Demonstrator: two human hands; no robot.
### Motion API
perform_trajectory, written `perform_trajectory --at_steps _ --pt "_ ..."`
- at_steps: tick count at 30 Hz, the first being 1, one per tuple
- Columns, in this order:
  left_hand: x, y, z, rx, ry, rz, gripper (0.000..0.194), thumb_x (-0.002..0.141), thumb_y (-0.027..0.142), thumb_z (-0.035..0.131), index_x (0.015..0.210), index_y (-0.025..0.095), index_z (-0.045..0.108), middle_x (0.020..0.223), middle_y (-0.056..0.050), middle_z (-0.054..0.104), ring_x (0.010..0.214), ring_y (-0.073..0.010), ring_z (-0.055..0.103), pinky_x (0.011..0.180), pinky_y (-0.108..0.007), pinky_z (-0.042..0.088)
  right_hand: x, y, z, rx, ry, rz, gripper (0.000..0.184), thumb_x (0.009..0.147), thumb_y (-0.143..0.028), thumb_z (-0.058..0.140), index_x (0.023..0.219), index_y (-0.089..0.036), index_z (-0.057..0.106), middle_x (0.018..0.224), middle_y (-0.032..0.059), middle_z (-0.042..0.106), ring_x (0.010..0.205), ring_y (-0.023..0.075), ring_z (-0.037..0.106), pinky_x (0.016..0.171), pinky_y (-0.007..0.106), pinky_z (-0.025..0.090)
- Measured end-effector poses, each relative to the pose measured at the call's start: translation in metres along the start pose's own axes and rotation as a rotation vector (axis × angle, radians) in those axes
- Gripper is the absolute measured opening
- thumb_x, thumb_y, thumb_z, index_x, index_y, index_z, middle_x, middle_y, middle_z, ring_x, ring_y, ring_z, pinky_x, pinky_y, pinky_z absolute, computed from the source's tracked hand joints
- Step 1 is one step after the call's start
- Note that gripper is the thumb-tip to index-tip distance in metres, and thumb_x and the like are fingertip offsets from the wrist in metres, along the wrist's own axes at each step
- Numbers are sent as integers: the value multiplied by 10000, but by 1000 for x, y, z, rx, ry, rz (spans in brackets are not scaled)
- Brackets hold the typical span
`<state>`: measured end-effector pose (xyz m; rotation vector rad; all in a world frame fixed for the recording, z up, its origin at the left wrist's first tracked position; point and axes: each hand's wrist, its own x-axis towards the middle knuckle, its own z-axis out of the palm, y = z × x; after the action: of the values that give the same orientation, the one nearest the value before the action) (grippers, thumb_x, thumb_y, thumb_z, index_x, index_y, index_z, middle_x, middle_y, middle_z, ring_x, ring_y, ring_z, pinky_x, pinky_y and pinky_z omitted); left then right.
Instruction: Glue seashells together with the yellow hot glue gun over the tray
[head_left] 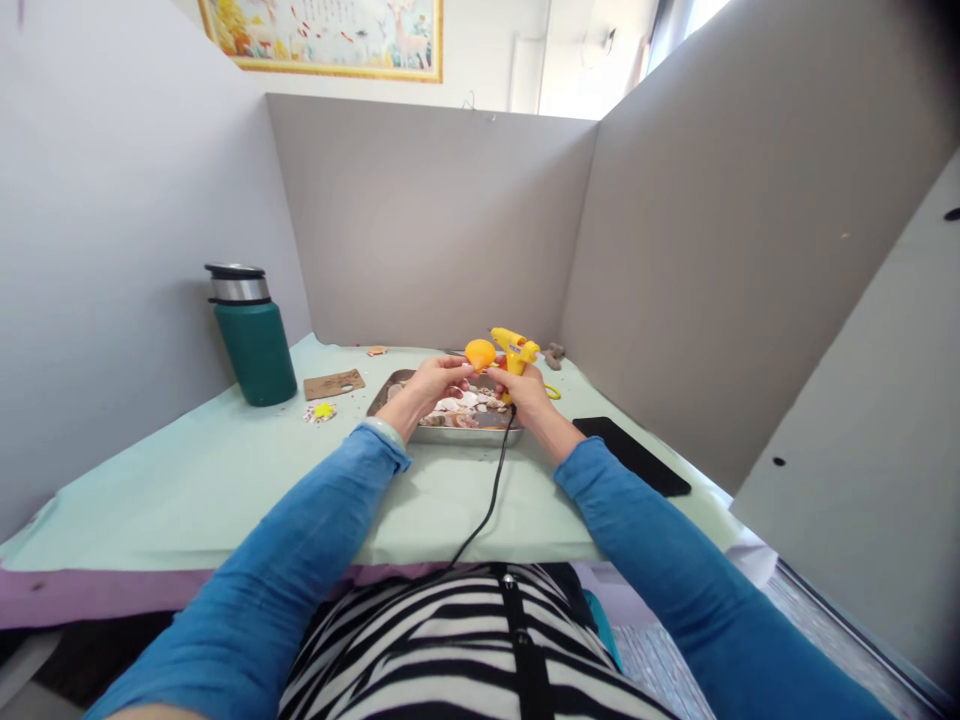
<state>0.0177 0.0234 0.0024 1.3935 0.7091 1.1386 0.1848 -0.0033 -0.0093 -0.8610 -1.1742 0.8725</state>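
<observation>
Between the fingers of my left hand is an orange scallop shell, held up above the tray. My right hand is wrapped around the handle of a yellow hot glue gun, its nozzle pointing up and to the left, close to the shell. The fingertips of my right hand come near the shell's narrow end; whether they touch it I cannot tell. Below both hands, a metal tray holds several pale and brownish shells. A black cord runs from the glue gun down over the table edge.
At the left stands a green bottle. Near it lie a brown board and a small yellow star piece. A black flat pad lies at the right. Grey partitions enclose the green-covered table.
</observation>
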Motion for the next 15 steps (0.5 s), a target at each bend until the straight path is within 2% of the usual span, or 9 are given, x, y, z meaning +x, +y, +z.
perform_trajectory --at_steps 7,11,15 --pt "-1 3 2 -26 135 4 298 643 280 851 808 111 670 727 -50 680 523 -74 560 491 -208 438 -2 -3 1 6 21 -14 279 666 -292 739 874 -219 567 612 -45 521 484 112 449 460 276 419" --pt "0 2 2 -4 194 12 306 661 295 835 823 124 640 779 -63 693 541 -94 590 493 -224 448 -1 -2 2 -8 113 -15 257 672 -271 717 863 -219 553 624 -46 527 492 114 458 448 268 409" --pt "0 2 2 75 207 35 262 664 273 818 810 119 664 724 -50 674 540 -102 585 502 -231 450 1 0 3 -17 167 -21 255 683 -253 693 895 -208 560 674 -35 551 497 109 460 453 271 414"
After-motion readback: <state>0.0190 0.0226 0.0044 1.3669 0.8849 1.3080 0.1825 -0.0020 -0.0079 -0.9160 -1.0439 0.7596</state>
